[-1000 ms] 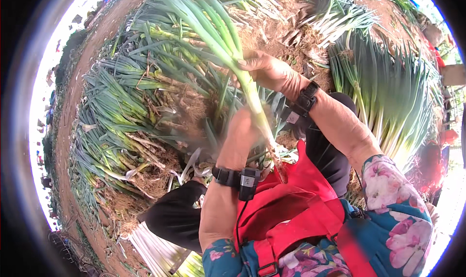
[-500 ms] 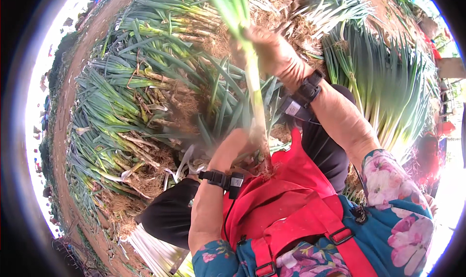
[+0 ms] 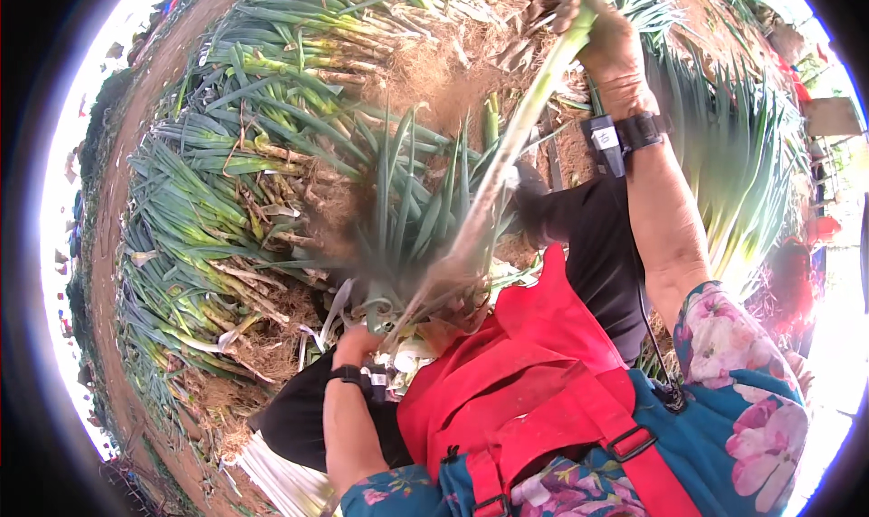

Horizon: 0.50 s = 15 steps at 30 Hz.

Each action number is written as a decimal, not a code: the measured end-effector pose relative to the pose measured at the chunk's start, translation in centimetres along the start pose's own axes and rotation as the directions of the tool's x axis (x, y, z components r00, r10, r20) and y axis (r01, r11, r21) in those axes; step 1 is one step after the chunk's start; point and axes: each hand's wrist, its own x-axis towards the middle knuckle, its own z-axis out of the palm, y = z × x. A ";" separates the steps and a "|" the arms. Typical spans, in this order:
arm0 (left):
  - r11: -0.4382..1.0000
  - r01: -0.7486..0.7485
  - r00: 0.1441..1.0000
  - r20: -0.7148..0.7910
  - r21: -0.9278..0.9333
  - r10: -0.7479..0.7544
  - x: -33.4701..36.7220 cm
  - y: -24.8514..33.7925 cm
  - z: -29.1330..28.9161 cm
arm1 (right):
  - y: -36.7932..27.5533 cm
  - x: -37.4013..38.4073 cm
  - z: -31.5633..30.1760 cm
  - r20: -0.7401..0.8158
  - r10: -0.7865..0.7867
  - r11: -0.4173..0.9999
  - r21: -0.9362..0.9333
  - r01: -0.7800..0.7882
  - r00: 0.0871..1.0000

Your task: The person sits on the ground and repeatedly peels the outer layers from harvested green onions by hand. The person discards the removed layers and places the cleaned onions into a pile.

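Observation:
My right hand (image 3: 608, 46) is raised at the top right, fingers wrapped round the upper, leafy part of a long green onion (image 3: 525, 119). Its pale stalk slants down toward the lower left and is smeared by motion. Low beside my left knee, my left hand (image 3: 359, 342) is closed at the lower end of a thin, pale strip (image 3: 421, 298) that runs on from the stalk. Its fingertips are partly hidden. Loose pale peelings (image 3: 412, 359) lie by that hand. Upright green leaves (image 3: 412, 200) stand just beyond it.
Heaps of rooted green onions (image 3: 208, 218) cover the ground on the left and far side. At the right lies a bundle of cleaner green onions (image 3: 738, 146). White stalks (image 3: 281, 472) rest below my left knee. A red apron (image 3: 525, 363) covers my lap.
My right hand has moved right and away with the green onion, which now slants. My left hand has dropped down and left, away from the stalk, with a pale strip stretched between.

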 end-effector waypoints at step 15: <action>0.195 -0.919 0.389 -0.864 -0.342 0.320 -7.9 27.8 -20.2 | 9.9 -1.1 7.3 -0.230 0.331 0.943 0.064 -0.325 0.915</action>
